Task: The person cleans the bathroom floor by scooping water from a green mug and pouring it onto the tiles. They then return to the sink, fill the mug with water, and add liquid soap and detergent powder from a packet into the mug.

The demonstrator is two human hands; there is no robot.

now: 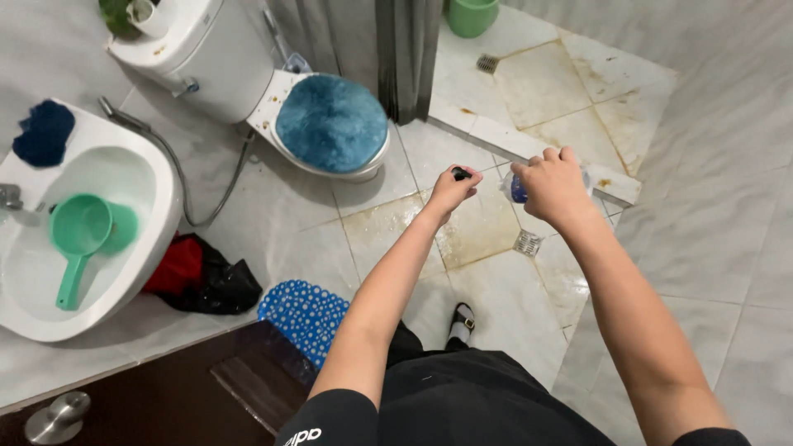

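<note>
The small black cap (pixel 460 173) is already off and pinched in the left hand (pixel 450 192), whose grip is clamped on it. The right hand (pixel 552 183), its grip wrapped tight around a clear plastic bottle with a blue base (pixel 518 190), holds it just to the right, above the stained floor tiles (pixel 487 227), near the metal floor drain (pixel 528 242). As far as I can judge, opening is done; I cannot tell whether any liquid is coming out.
</note>
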